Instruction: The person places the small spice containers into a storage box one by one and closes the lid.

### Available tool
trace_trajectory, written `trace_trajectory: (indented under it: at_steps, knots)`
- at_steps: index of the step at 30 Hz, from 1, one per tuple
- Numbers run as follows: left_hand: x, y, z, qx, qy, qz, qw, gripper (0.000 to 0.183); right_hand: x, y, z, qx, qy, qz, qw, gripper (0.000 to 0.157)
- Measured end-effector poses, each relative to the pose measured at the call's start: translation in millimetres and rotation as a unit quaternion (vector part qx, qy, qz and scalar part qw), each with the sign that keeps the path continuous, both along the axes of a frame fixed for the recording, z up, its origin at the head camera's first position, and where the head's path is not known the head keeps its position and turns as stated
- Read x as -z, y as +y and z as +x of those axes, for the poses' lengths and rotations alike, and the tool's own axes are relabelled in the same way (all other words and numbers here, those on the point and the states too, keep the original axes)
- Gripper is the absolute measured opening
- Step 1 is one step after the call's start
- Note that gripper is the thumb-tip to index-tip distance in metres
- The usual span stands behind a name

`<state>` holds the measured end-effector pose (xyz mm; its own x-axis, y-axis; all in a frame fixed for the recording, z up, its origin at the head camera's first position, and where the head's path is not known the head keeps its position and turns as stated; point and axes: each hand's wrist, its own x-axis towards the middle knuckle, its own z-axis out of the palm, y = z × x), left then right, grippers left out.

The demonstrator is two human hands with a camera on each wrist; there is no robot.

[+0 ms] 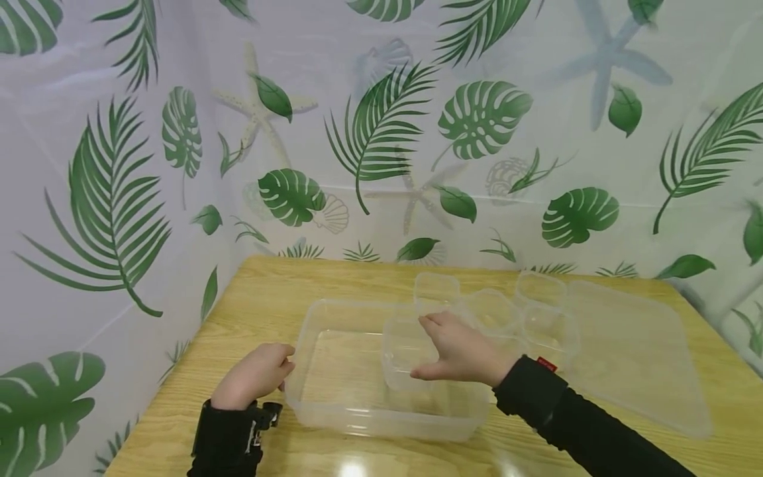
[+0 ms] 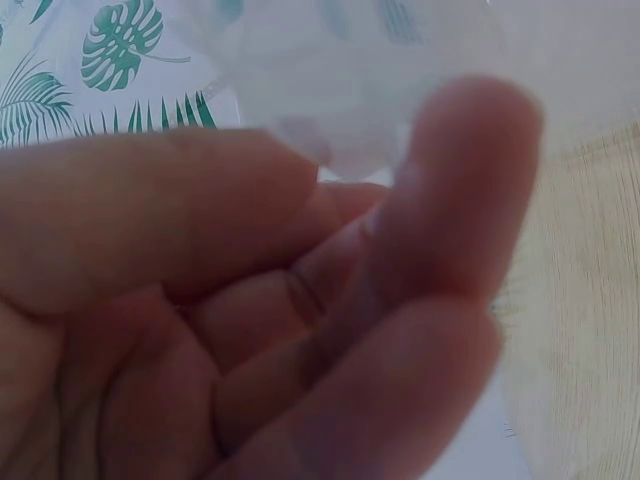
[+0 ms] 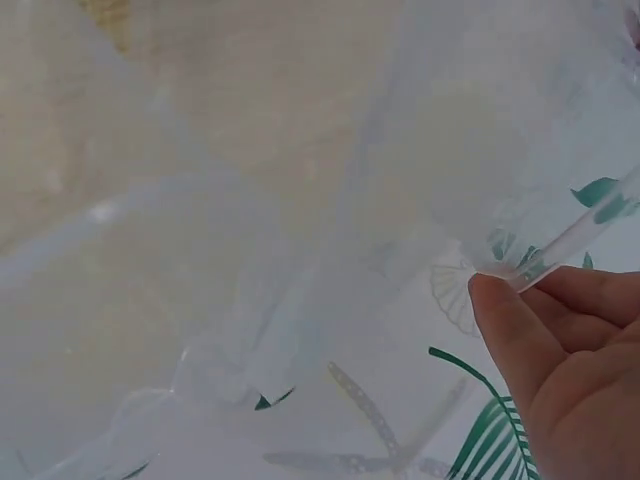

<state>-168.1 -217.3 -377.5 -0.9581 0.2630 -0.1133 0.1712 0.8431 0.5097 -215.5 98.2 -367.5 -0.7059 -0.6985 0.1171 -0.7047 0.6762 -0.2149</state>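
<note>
A large clear plastic storage box stands open-topped on the table. My right hand reaches over it and grips a small clear plastic container, which overlaps the right part of the box. In the right wrist view, the thumb and a finger of the right hand pinch its thin see-through rim. My left hand is at the left wall of the large box, fingers loosely bent. Nothing lies between the thumb and fingers of the left hand in the left wrist view; hazy clear plastic shows just beyond them.
Several small clear containers sit behind and right of the box, including one at the back and one to the right. A large flat clear lid lies at the right of the wooden table. Leaf-patterned sheeting hangs behind.
</note>
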Motion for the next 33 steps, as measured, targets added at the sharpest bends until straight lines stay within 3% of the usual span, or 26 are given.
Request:
trace_trajectory:
  at_steps: [9, 16, 24, 33]
  knots:
    - [-1.0, 2, -0.6, 0.003, 0.011, 0.000, 0.9999, 0.010, 12.3, 0, -5.5, 0.034, -0.098, 0.015, 0.995, 0.083]
    - [-2.0, 0, -0.5, -0.001, 0.006, 0.003, 1.0000, 0.006, 2.3, 0, -15.3, 0.037, -0.165, 0.056, 0.984, 0.085]
    - [-3.5, 0, 0.0, 0.004, 0.001, 0.002, 1.0000, 0.011, -2.1, -13, -25.1, 0.024, -0.129, 0.120, 0.984, 0.080]
    - [-1.2, -3, -2.0, 0.006, -0.009, 0.011, 0.9999, 0.010, -18.1, -33, -30.4, 0.063, -0.147, 0.197, 0.967, 0.059]
